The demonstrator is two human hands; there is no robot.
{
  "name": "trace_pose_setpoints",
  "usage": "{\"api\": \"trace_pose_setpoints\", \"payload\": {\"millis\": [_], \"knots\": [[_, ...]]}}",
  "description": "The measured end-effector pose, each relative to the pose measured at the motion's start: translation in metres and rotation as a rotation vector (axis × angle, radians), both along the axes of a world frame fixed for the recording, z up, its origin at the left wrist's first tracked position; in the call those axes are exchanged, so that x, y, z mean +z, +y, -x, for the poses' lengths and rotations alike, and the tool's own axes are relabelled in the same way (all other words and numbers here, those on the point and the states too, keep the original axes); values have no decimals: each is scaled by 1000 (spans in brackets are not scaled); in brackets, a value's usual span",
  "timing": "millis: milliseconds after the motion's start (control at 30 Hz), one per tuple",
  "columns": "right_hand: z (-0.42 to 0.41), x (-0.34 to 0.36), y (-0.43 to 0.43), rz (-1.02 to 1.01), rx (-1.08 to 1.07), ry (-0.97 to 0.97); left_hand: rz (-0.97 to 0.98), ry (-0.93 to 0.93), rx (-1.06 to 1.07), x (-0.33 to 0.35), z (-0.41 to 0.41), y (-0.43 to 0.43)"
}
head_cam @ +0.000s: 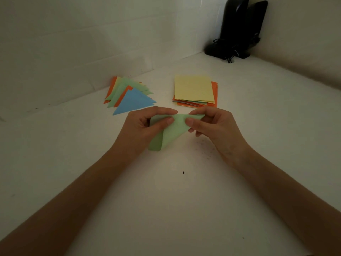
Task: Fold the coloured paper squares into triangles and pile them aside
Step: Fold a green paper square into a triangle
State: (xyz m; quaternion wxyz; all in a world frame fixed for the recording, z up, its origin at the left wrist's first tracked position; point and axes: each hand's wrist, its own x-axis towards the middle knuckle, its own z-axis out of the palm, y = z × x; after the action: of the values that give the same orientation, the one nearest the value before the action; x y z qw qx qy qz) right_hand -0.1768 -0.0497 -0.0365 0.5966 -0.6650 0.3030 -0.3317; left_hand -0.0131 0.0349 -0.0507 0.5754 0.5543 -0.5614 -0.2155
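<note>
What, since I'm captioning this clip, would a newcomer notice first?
The green paper, pinched mid-fold between the left hand and right hand at the centre. Behind it to the left lies a fanned pile of triangles, blue on top; to the right, a stack of squares, yellow on top.

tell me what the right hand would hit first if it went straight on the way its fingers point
The right hand points leftward along the green paper it pinches, so it would most likely meet the left hand first, which holds the same sheet close by. Depth is uncertain from one view.
</note>
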Motion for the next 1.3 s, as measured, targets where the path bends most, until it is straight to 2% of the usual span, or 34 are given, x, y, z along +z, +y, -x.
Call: {"api": "trace_pose_setpoints", "payload": {"millis": [633, 767, 933, 1067, 1167, 1233, 1300], "knots": [[4, 4, -8, -112, -54, -15, -21, -25, -7, -3, -7, -2], [6, 4, -12, -58, 4, 65, -47, -66, 6, -3, -9, -3], [10, 3, -19, 112, 106, 310, -141, -77, -25, -3, -13, -3], [11, 0, -22, 506, 134, 656, -208, -183, -16, -3, -15, -3], [8, -4, -18, 574, 130, 748, -235, -265, 101, -7, -11, -4], [6, -5, -16, 567, 125, 760, -69, -472, 260, -2, -9, -4], [3, -5, -15, 575, 121, 766, 73, -727, 308, 5, -3, -1]]}}
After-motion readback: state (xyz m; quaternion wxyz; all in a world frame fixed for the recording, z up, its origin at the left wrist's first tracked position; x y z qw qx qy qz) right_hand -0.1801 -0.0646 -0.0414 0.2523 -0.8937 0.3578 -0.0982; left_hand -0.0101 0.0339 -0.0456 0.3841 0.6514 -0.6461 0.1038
